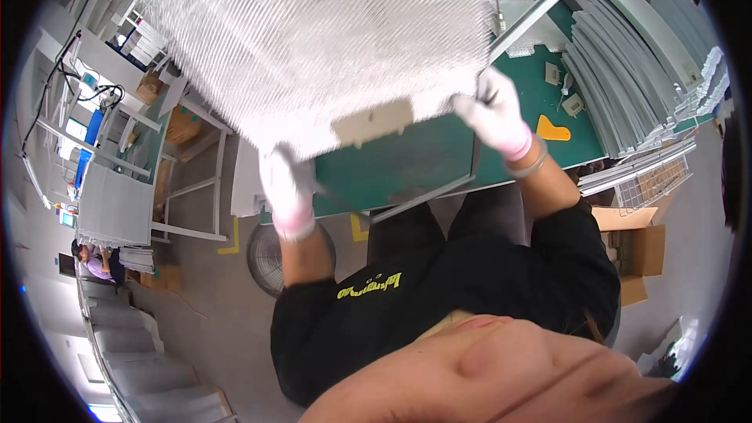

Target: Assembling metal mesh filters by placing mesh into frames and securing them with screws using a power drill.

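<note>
A large silvery panel, its surface finely ribbed, is tilted up above the green table. My left hand, in a white glove with a pink cuff, is closed on its near left corner. At the near right corner, my right hand, gloved alike, grips the edge with fingers bent. A beige strip lies along the panel's near edge, between my hands. Below it, a thin grey frame bar shows at the table's front edge; whether it joins the panel, I cannot tell.
On the table to the right lie a yellow flat scraper and small white boxes. Long grey panels are stacked beyond them. A round floor fan stands at left, an open cardboard box at right. Someone sits far left.
</note>
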The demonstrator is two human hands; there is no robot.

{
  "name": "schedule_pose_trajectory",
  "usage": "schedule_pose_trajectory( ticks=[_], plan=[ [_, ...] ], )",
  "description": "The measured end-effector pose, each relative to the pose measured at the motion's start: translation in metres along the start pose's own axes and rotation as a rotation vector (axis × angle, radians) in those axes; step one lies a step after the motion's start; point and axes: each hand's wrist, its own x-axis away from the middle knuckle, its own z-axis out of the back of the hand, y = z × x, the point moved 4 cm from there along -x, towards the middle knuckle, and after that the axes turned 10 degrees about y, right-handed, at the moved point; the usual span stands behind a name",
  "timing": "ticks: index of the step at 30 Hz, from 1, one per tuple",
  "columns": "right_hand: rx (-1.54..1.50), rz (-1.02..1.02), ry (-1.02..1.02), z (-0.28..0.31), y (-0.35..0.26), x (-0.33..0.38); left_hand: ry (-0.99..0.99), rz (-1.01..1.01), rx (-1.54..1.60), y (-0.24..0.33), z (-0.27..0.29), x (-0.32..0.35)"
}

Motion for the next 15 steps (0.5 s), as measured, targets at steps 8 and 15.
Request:
schedule_pose_trajectory(
  ticks=[8,15],
  plan=[
    [0.480,0.241,0.360,0.080,0.040,-0.021,0.035,0.169,0.287,-0.027,-0.105,-0.043],
    [0.374,0.014,0.225,0.090,0.112,0.013,0.027,0.458,0.272,-0.098,-0.118,0.044]
  ],
)
